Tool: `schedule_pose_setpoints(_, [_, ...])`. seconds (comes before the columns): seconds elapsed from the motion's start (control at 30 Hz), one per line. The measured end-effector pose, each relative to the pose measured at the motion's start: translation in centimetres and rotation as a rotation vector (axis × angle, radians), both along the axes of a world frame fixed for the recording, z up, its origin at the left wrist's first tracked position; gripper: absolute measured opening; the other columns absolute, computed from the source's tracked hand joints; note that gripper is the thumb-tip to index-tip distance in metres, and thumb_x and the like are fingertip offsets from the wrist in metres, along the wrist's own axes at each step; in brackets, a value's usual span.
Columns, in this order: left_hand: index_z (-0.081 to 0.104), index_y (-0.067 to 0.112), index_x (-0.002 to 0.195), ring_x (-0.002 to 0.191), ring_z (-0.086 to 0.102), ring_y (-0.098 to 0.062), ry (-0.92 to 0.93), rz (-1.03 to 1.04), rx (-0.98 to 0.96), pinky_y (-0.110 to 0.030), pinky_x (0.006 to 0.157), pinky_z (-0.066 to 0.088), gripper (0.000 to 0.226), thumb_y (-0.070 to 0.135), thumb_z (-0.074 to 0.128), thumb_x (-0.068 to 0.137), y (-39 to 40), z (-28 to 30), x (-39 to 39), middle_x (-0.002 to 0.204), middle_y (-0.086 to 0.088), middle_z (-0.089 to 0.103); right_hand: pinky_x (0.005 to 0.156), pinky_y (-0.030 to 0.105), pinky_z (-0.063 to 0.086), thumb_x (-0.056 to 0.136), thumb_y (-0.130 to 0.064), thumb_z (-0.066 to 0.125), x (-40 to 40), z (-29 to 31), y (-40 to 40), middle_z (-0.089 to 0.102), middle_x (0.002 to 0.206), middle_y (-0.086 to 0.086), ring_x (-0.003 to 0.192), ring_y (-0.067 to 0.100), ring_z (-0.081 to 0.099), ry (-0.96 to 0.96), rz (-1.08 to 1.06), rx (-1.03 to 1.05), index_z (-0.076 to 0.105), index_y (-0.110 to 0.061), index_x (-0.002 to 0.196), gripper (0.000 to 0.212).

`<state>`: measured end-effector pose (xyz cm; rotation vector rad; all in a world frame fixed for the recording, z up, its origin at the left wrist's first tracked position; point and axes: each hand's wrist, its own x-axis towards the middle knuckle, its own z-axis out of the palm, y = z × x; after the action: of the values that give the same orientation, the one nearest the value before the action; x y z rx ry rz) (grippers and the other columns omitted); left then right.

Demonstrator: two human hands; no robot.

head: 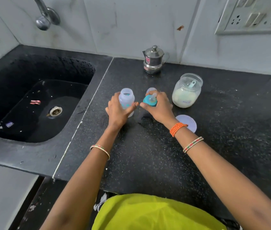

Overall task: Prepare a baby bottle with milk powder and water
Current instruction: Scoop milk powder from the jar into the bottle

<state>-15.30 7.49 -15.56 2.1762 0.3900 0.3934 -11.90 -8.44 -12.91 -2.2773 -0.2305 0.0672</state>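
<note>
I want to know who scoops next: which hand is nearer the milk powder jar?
Right. The right hand, holding the teal nipple ring, sits just left of the milk powder jar. The left hand grips the bottle farther left.

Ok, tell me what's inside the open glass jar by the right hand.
The glass jar holds pale milk powder filling its lower part, with a light blue scoop resting on top near the mouth. The scoop's bowl end is hidden by the powder and glass.

Left hand [117,112] grips open bottle [126,101]; right hand [160,107] holds teal teat cap [150,101].
</note>
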Motion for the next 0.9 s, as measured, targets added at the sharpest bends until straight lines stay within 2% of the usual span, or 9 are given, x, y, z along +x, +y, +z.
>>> schedule_pose_setpoints(0.1, [0.046,0.021,0.118,0.109,0.055,-0.022,-0.035,-0.038,-0.062,-0.037,0.088,0.028,0.065,0.056,0.069,0.069,0.1,0.1,-0.2,0.114,0.002,0.062,0.087,0.042,0.028,0.074,-0.03,0.075,-1.0,-1.2,-0.3,0.056,0.122,0.0,0.112,0.029,0.049,-0.027,0.009,-0.185,0.054,-0.031,0.114,0.045])
schedule_pose_setpoints(0.2, [0.038,0.021,0.131,0.116,0.052,-0.022,-0.035,-0.065,-0.037,-0.036,0.091,0.023,0.075,0.052,0.071,0.071,0.0,0.2,-0.4,0.123,0.004,0.058,0.097,0.048,0.025,0.076,-0.018,0.071,-1.5,-1.8,-0.8,0.059,0.123,-0.002,0.114,0.028,0.047,0.011,0.038,-0.186,0.048,-0.029,0.121,0.052])
schedule_pose_setpoints(0.33, [0.016,0.02,0.147,0.137,0.027,-0.027,-0.045,0.011,-0.09,-0.048,0.107,0.017,0.101,0.052,0.074,0.071,-1.0,0.8,-1.3,0.15,-0.004,0.027,0.098,0.046,0.026,0.074,-0.029,0.066,-2.0,-1.3,-0.8,0.052,0.129,0.001,0.119,0.025,0.046,-0.012,0.045,-0.251,0.048,-0.024,0.124,0.054])
schedule_pose_setpoints(0.47, [0.031,0.016,0.137,0.132,0.028,-0.024,-0.367,0.261,-0.18,-0.047,0.107,0.022,0.075,0.051,0.061,0.078,-4.8,3.6,-1.9,0.143,-0.006,0.032,0.088,0.039,0.049,0.08,-0.029,0.064,-1.5,1.9,-2.3,0.06,0.116,0.003,0.1,0.017,0.059,-0.138,-0.008,-0.042,0.061,-0.019,0.112,0.034])
schedule_pose_setpoints(0.53, [0.04,0.015,0.127,0.124,0.035,-0.019,-0.564,0.23,-0.192,-0.039,0.103,0.029,0.054,0.033,0.06,0.08,-7.1,5.2,-1.2,0.134,-0.005,0.041,0.077,0.032,0.053,0.083,-0.023,0.06,-0.3,4.6,-4.2,0.068,0.097,0.002,0.084,0.012,0.062,-0.247,-0.054,0.064,0.069,-0.018,0.095,0.016])
schedule_pose_setpoints(0.6, [0.045,0.012,0.119,0.114,0.044,-0.016,-0.638,0.096,-0.178,-0.034,0.096,0.038,0.04,0.014,0.056,0.081,-8.9,6.3,-0.2,0.121,-0.003,0.049,0.075,0.027,0.051,0.082,-0.018,0.058,1.5,7.3,-6.1,0.071,0.087,0.002,0.08,0.013,0.063,-0.367,-0.104,0.043,0.072,-0.018,0.086,0.015])
schedule_pose_setpoints(0.73, [0.048,0.006,0.116,0.102,0.051,-0.015,-0.484,-0.178,-0.266,-0.031,0.082,0.047,0.041,0.0,0.053,0.075,-11.2,7.1,2.5,0.112,-0.002,0.05,0.085,0.034,0.051,0.082,-0.012,0.056,6.0,10.4,-9.5,0.072,0.101,0.008,0.098,0.027,0.063,-0.297,-0.08,-0.374,0.074,-0.018,0.092,0.021])
schedule_pose_setpoints(0.8, [0.043,0.004,0.126,0.116,0.046,-0.02,-0.336,-0.29,-0.212,-0.037,0.096,0.043,0.054,0.001,0.059,0.075,-12.2,6.9,4.4,0.124,-0.008,0.048,0.086,0.039,0.051,0.084,-0.009,0.056,7.9,11.0,-10.4,0.067,0.112,0.01,0.104,0.031,0.06,-0.186,-0.017,-0.62,0.071,-0.019,0.102,0.026])
schedule_pose_setpoints(0.9, [0.022,0.004,0.143,0.136,0.028,-0.028,-0.112,-0.449,-0.094,-0.04,0.112,0.027,0.085,0.011,0.07,0.074,-13.1,5.9,6.9,0.147,-0.015,0.029,0.081,0.039,0.047,0.086,-0.006,0.053,9.6,11.9,-10.3,0.062,0.115,0.013,0.102,0.035,0.059,-0.16,0.063,-0.806,0.069,-0.019,0.106,0.028])
